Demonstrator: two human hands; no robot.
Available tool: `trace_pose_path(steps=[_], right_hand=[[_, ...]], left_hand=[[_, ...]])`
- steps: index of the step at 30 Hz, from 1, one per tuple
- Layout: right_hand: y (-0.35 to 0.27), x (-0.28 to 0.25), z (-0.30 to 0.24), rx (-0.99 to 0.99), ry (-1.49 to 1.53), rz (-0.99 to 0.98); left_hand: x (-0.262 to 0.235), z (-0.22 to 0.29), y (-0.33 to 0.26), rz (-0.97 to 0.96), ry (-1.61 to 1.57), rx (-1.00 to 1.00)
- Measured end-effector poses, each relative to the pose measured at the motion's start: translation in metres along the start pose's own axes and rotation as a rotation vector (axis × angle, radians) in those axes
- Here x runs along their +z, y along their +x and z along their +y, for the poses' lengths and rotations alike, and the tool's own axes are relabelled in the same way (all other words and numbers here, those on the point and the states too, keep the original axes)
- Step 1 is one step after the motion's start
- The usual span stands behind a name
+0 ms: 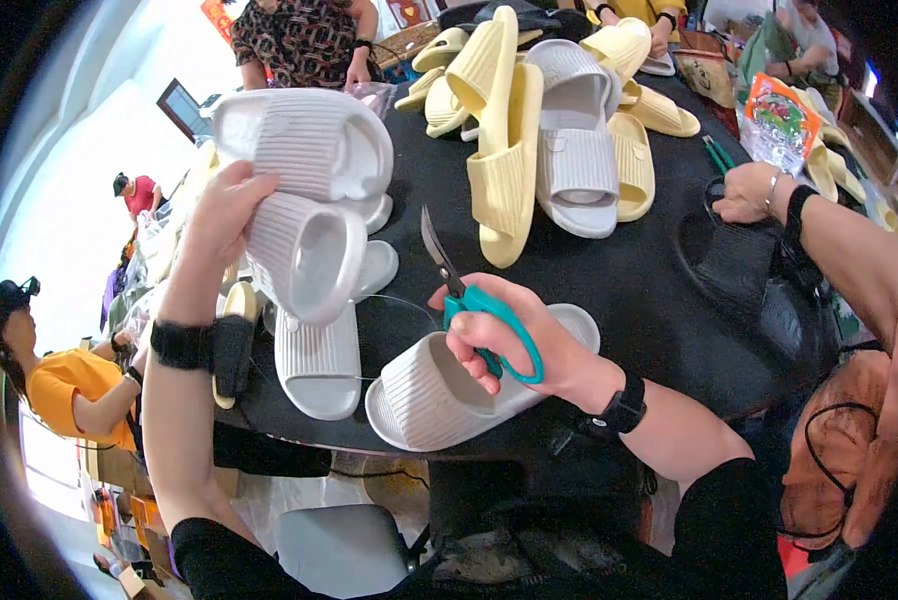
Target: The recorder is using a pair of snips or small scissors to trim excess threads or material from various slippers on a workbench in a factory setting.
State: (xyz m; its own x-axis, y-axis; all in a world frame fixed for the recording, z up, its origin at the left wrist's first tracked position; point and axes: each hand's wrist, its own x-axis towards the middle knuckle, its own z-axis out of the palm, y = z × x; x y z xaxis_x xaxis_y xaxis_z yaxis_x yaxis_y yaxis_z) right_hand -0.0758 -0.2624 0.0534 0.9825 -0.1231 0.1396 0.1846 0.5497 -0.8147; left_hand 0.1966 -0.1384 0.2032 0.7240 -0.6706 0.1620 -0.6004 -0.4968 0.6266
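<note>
My left hand (225, 212) grips a pair of light grey ribbed slippers (304, 145), raised at the left above the table. Closed around the teal handles of a pair of scissors (496, 325), my right hand (534, 345) is at the middle, and the dark blades point up and left. Under the scissors lies a grey slipper (424, 395) on its side. Another grey slipper (319, 360) rests below the raised pair, near the table edge. A thin pale strand curves between the slippers and the scissors; its ends are hard to make out.
Yellow slippers (504, 180) and a grey pair (581, 160) are heaped at the back of the black table (429, 170). On the right, a co-worker's hand (754, 195) touches a black slipper (734, 260). An orange package (784, 115) stands behind. A grey chair (339, 550) is below the table edge.
</note>
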Motion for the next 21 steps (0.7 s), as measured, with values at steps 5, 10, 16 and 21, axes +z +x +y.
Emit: trace_pose_path(steps=[5, 10, 16, 21], right_hand=[[-0.003, 0.006, 0.003, -0.115, -0.25, 0.029], [-0.006, 0.005, 0.014, -0.342, -0.643, -0.036], [-0.007, 0.013, 0.017, -0.296, -0.884, -0.074], [-0.007, 0.017, 0.022, -0.328, -0.984, -0.046]], left_hand=[[-0.011, -0.009, -0.082, 0.133, -0.743, 0.013], [-0.008, -0.007, -0.172, 0.164, -0.982, 0.108], [0.027, -0.007, -0.23, 0.336, -1.174, 0.18], [0.057, -0.011, -0.248, 0.399, -1.281, 0.241]])
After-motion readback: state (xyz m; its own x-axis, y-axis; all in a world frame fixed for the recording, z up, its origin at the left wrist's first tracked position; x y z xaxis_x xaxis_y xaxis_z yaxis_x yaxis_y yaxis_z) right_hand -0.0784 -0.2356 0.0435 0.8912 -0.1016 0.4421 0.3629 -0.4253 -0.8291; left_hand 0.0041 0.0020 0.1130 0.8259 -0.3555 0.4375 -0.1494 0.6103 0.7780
